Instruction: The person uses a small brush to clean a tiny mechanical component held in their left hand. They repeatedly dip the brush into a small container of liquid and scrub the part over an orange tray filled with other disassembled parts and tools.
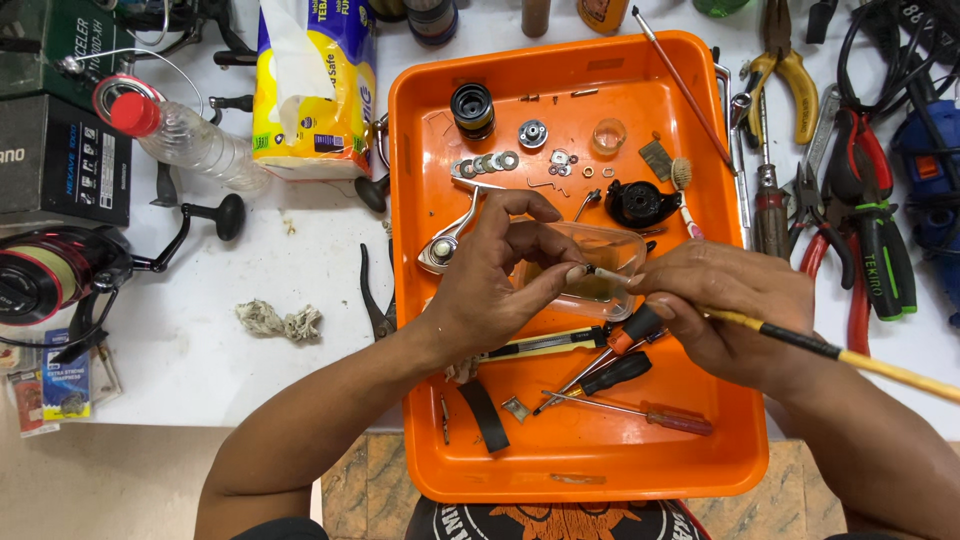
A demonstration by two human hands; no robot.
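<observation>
Over the orange tray, both hands meeting at centre, above a clear plastic tub

Left hand: thumb and forefinger pinched on a small part at the fingertips, too small to identify; other fingers curled loosely over the tub's near-left rim

Right hand: fingers pressed together around a yellow-handled brush, pen-style grip. Brush long axis running left to right, handle trailing off right and slightly near, white tip pointing left. Tip touching or just beside the pinched part, immediately right of the left fingertips. Both hands about equally close to the contact point

Counts in the tray:
- 1 silver reel handle arm, just left of the left hand
- 1 black spool-like cylinder, far side
- 1 black housing part, far right of the tub
- several washers in a short row, about four or five, not sharply separable
- 2 screwdrivers: black-handled, red-handled, near side
- 1 yellow-and-black utility knife, partly under the left wrist
- second thin brush lying diagonally at the far right rim

Off-tray: pliers at right, plastic bottle and fishing reel at left
</observation>
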